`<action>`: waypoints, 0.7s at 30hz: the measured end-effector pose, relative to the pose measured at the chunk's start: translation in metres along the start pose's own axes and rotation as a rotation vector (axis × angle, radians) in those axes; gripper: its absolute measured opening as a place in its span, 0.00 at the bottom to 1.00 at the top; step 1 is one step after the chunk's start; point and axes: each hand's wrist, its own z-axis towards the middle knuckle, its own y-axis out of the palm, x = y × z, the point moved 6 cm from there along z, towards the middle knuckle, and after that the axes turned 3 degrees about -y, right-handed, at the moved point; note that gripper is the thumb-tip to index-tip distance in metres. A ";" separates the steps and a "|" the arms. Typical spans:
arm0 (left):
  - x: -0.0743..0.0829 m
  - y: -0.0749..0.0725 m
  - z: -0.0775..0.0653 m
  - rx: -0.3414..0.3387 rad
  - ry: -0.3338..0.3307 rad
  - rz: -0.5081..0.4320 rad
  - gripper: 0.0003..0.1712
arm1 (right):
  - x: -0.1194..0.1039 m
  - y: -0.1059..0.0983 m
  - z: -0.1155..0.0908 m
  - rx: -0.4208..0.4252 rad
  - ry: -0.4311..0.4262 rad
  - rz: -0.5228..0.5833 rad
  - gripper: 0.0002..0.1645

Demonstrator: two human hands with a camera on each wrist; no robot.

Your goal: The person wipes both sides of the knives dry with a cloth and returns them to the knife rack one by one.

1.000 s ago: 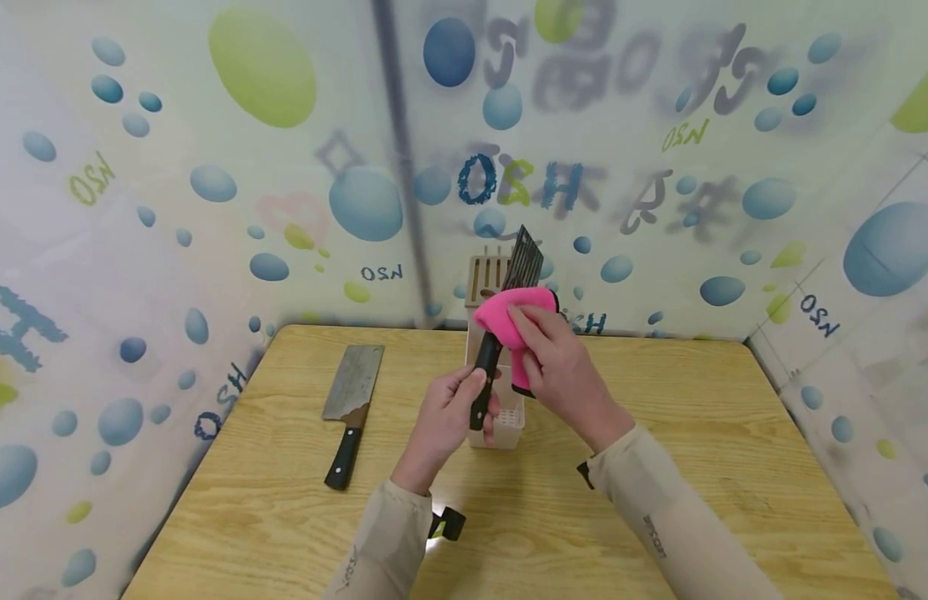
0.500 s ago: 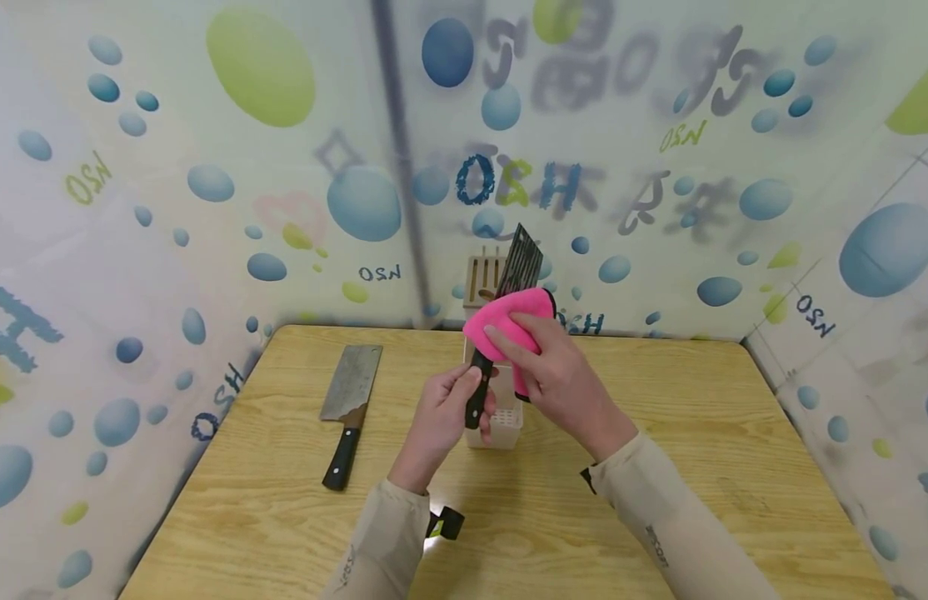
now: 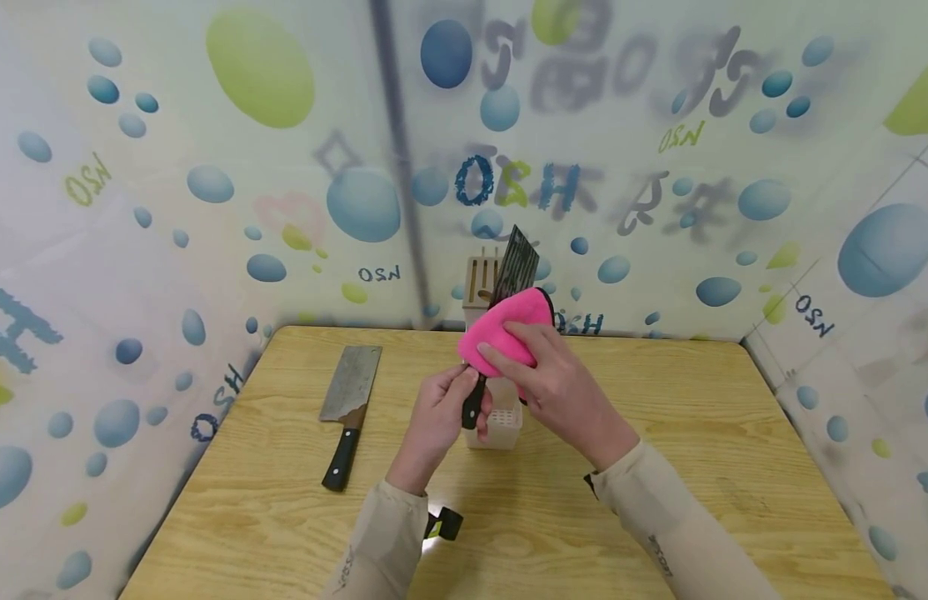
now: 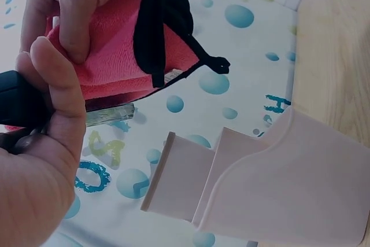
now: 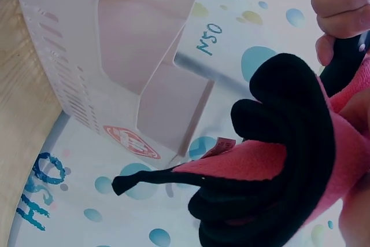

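Note:
My left hand (image 3: 437, 417) grips the black riveted handle (image 3: 473, 404) of a cleaver, held up over the table. The cleaver's dark, streaky blade (image 3: 518, 265) points up and away. A pink cloth with black edging (image 3: 501, 333) is wrapped over the lower blade, covering it down to the handle's top. My right hand (image 3: 565, 375) holds this cloth against the blade, fingers spread on it. In the left wrist view, the folded cloth (image 4: 115, 44) leaves a short strip of blade (image 4: 110, 114) showing. The right wrist view shows the cloth's bunched black edge (image 5: 289, 120).
Another cleaver (image 3: 351, 408) with a black handle lies on the wooden table (image 3: 659, 500) at left. Behind my hands stands a pale slotted knife holder (image 3: 482, 283) with an open front box (image 3: 496, 429). A patterned wall (image 3: 621, 167) rises at the back.
The pink cloth and my right hand have slid down the blade toward the handle, showing more of the blade's upper part. The left hand keeps its grip, barely shifting left.

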 end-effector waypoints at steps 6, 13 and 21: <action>-0.002 0.001 -0.002 -0.009 -0.042 0.015 0.22 | 0.007 -0.001 0.000 -0.001 0.038 0.001 0.38; -0.003 0.004 -0.003 -0.027 -0.061 0.036 0.21 | 0.017 -0.001 0.003 0.017 0.064 -0.022 0.35; -0.002 0.006 -0.005 -0.034 -0.065 0.039 0.20 | 0.032 -0.001 0.007 0.053 0.104 -0.008 0.32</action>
